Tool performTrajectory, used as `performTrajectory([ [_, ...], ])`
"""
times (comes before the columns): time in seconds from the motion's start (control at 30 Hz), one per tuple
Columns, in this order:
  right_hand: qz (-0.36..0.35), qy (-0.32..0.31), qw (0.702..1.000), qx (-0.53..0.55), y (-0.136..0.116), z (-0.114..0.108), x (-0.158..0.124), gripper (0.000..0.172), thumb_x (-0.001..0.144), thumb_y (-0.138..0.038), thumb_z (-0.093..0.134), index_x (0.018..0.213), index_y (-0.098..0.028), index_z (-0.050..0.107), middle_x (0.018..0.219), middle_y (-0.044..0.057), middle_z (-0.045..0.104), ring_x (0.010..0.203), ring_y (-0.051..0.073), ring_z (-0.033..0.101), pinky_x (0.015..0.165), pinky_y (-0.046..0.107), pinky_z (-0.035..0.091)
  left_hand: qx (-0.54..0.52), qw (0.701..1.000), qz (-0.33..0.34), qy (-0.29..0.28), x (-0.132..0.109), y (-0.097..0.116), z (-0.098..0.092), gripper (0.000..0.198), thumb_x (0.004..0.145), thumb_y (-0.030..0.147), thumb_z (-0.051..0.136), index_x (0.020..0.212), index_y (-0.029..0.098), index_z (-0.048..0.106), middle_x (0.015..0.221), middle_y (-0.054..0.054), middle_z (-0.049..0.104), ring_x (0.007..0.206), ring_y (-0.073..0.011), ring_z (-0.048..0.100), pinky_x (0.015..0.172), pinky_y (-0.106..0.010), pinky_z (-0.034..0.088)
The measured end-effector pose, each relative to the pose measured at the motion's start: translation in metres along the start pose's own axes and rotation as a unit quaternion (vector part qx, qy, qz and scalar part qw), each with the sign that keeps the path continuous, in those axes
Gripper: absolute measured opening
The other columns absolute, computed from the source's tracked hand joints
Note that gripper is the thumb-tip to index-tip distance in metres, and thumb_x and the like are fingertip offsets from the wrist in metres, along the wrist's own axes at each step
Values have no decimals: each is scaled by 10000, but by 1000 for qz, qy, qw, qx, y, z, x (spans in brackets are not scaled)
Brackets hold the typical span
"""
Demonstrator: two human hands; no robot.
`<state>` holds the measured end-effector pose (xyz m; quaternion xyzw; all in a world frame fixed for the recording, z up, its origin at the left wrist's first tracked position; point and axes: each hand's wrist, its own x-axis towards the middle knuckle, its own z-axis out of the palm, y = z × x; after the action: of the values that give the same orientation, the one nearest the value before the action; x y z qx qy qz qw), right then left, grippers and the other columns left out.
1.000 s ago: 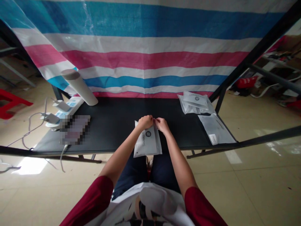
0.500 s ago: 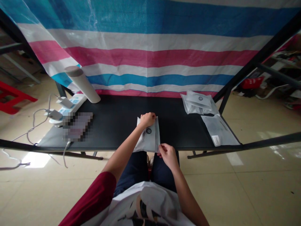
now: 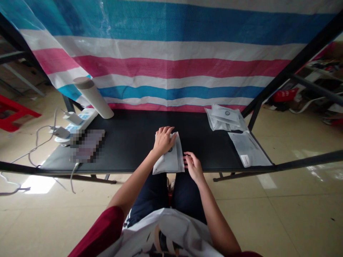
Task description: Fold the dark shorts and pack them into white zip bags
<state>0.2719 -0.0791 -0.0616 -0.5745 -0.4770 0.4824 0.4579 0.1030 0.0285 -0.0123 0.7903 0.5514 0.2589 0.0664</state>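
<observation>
A frosted plastic pouch with a dark round logo lies at the front edge of the black table, directly before me. My left hand rests on its upper part with the fingers spread, partly covering the logo. Beside the pouch's right edge is my right hand, its fingers apart and nothing in them. Whether those fingertips touch the pouch I cannot tell. Several similar pouches are piled at the back right, and a flat pouch with a white label lies in front of them.
On the left of the black table are a blurred-out phone with a cable, a power strip with plugs, and a white cylindrical bottle. A striped plastic sheet hangs behind. Dark metal bars frame the sides.
My left hand has opened from a closed grip at the pouch's top and now lies spread over it. My right hand has let go of the pouch's right edge and opened.
</observation>
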Motion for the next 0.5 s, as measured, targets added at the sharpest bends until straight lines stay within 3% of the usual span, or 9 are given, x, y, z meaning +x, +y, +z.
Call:
performTrajectory([
  [0.2,-78,-61,988,-120,-1,2,64,291,894,-367,526,1019,-184,714,1020,91,743,942,239,693,852,353,527,-44,999,4,20,-58,-7,14,610,954,476,443,1466,154,360,1503,-184,377,1416,-352,298,1127,-559,306],
  [0.37,-62,-121,980,-146,-11,11,82,280,843,-386,650,1004,-178,747,940,95,763,901,272,708,786,342,542,-106,992,63,-5,-63,-15,20,621,974,433,414,1512,158,265,1549,-162,336,1469,-300,243,1192,-525,244],
  [0.5,-37,-133,959,-246,-24,15,81,232,804,-331,693,983,-197,752,917,80,765,872,258,715,741,284,521,-134,985,101,-24,-60,-16,15,608,987,413,389,1526,173,239,1558,-137,342,1475,-271,246,1212,-506,216],
])
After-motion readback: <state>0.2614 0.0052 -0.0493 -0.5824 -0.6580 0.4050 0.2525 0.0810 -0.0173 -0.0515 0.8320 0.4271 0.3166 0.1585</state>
